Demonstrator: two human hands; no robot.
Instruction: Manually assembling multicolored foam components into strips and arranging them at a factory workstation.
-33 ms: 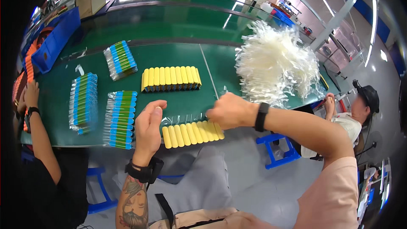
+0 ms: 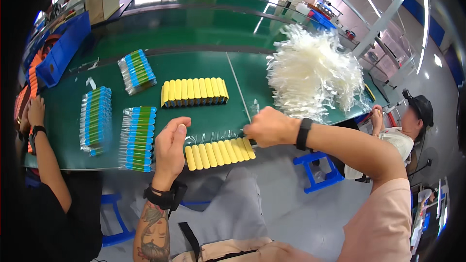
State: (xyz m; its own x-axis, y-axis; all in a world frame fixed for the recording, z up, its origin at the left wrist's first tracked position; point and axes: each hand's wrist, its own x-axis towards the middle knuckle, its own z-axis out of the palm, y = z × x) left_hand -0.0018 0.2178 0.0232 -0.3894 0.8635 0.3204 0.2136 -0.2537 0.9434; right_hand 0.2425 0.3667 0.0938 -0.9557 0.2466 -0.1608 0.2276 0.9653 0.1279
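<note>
Hands at the near edge of the desk (image 2: 252,75), as I view them remotely. My left hand (image 2: 170,150) is loosely spread just beside the left end of the yellow row (image 2: 221,154), nothing visibly gripped; my right hand (image 2: 269,127) is curled at the row's right end, and I cannot tell whether its hidden fingertips pinch the clear film (image 2: 213,137) along the far side. Farther off stands a yellow block (image 2: 195,90); to the left lie blue-green packs (image 2: 141,138), to the far right a white heap (image 2: 315,75). Because the row lies along the desk's near edge, I judge that a hard pull from the right hand could slide it off or skew its pieces; the film, looking thin, might also tear or cling
</note>
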